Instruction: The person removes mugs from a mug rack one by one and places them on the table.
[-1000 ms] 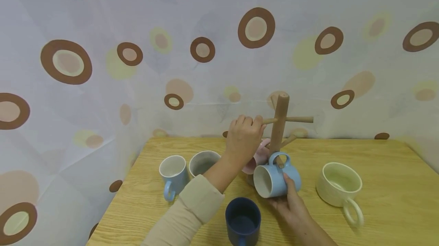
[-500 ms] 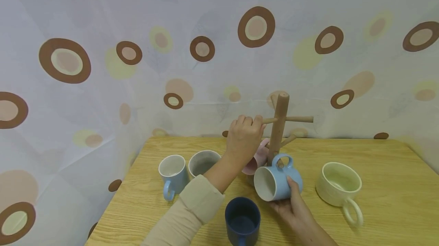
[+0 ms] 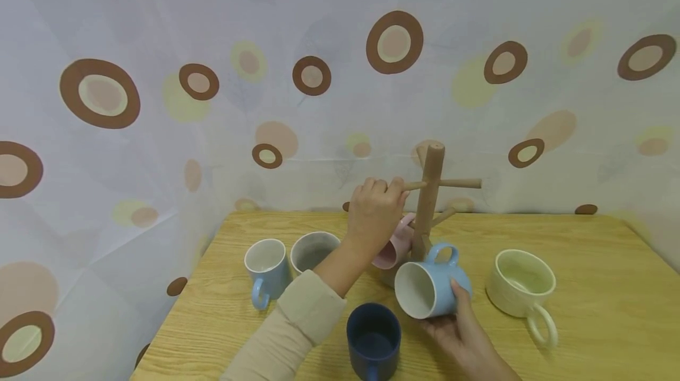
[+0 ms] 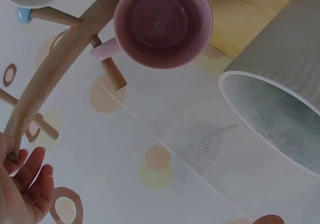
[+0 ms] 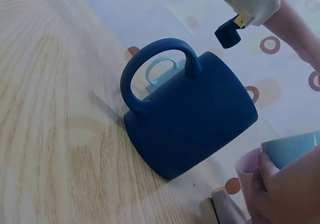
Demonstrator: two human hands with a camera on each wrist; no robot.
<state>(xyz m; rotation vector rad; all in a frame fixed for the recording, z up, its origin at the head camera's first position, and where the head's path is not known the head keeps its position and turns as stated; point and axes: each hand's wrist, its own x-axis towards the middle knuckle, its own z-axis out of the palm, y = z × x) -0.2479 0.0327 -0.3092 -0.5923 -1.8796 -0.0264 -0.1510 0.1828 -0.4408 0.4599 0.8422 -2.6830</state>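
Note:
My left hand [image 3: 376, 215] grips an upper peg of a wooden mug tree [image 3: 428, 198], with its fingers curled round it. In my right hand [image 3: 458, 334] is a light blue mug [image 3: 445, 289], held on its side, mouth toward the left and handle upward. The mug's handle stands close to the tip of a lower peg, apparently off it. Behind, a pink mug [image 3: 399, 242] hangs by its handle on another peg; the left wrist view shows that pink mug [image 4: 162, 27] too. A dark blue mug [image 3: 373, 342] stands upright in front of the tree.
A second light blue mug [image 3: 270, 272] and a greyish-white mug [image 3: 314, 254] stand at the left, the latter partly behind my left forearm. At the right is a wide pale green mug [image 3: 520, 286]. A patterned cloth [image 3: 329, 121] hangs behind the wooden table [image 3: 600, 310].
My right hand has drawn the light blue mug toward me, slightly down and right; its handle has moved off the lower peg. My left hand keeps its grip on the tree.

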